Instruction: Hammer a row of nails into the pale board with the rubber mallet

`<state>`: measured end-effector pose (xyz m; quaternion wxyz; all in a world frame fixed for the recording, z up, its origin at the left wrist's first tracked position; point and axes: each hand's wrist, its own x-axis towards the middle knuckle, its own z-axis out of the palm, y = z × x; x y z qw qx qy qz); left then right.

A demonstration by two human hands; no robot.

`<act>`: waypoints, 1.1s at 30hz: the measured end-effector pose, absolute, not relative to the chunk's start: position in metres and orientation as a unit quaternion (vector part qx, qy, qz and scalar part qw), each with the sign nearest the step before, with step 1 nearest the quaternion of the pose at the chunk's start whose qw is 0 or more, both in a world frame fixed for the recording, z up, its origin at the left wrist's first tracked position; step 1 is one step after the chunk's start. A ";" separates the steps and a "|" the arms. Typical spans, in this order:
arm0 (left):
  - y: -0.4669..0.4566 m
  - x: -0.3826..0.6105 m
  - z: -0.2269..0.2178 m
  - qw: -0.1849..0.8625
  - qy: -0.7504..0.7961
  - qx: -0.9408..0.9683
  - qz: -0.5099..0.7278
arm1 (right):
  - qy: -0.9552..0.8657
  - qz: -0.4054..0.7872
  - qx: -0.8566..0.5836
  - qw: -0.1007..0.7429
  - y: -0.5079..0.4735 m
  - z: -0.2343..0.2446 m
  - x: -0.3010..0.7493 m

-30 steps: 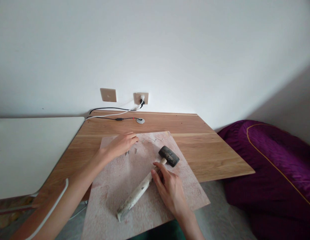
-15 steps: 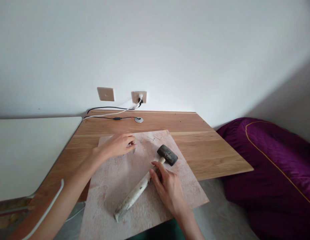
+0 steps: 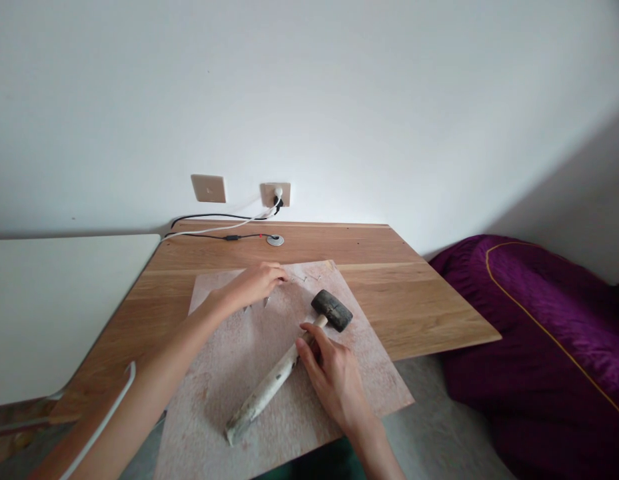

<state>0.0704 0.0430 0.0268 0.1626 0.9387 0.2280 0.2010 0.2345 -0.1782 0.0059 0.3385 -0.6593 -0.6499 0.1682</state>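
Note:
A rubber mallet [image 3: 269, 393] with a black head and a worn, whitish wooden handle lies slantwise over a pinkish, rough board [image 3: 199, 413]. My right hand [image 3: 334, 373] is closed around the handle just below the head. At the board's far side, my left hand [image 3: 262, 281] has its fingers pressed together, and whatever is between the fingertips is hidden. Small nails [image 3: 304, 279] stand just right of those fingertips. Another nail [image 3: 266, 302] is below the left hand, near the palm.
Under the board is a wooden tabletop [image 3: 419, 300]. Cables run along its back to a wall socket [image 3: 275, 195], past a round metal grommet [image 3: 275, 241]. At left is a white panel [image 3: 64, 313]; at right, a purple cloth-covered bulk [image 3: 489, 373].
My left hand has shifted right and slightly away, from beside one nail to the row at the far side. My right hand and the mallet stay nearly still.

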 end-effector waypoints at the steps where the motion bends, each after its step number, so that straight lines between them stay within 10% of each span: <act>1: 0.043 0.071 0.027 0.158 0.224 0.941 0.198 | -0.649 0.169 -0.659 0.339 -0.178 0.006 0.235; 33: 0.053 0.070 0.035 0.045 0.187 0.974 0.121 | -0.643 0.172 -0.667 0.334 -0.178 0.007 0.234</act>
